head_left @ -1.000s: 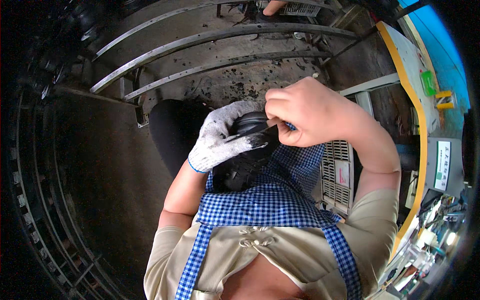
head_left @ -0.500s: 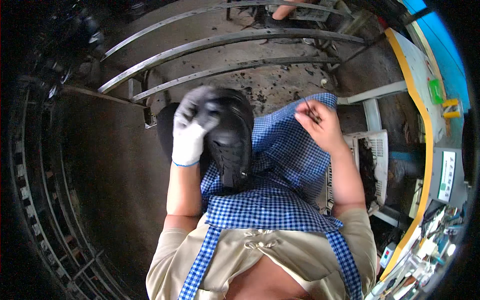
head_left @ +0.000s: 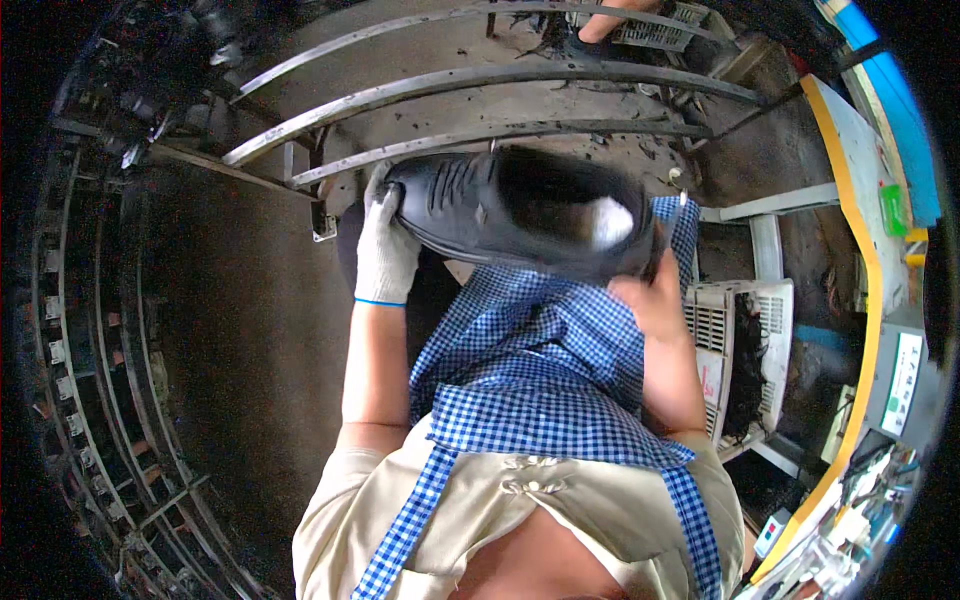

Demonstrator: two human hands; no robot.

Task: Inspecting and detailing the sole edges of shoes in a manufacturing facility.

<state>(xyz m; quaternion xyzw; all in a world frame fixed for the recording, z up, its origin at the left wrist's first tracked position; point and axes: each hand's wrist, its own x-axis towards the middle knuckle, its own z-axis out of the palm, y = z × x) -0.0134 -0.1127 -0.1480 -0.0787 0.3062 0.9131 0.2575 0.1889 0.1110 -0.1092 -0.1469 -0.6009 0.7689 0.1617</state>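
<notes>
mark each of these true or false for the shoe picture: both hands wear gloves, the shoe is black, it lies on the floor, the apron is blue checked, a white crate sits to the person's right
1. Both hands wear gloves. False: the left hand wears a white glove, while the right hand is bare.
2. The shoe is black. True.
3. The shoe lies on the floor. False: it is held up over the lap, the left hand at one end and the right hand under the other.
4. The apron is blue and white checked. True.
5. A white crate sits to the person's right. True.
</notes>
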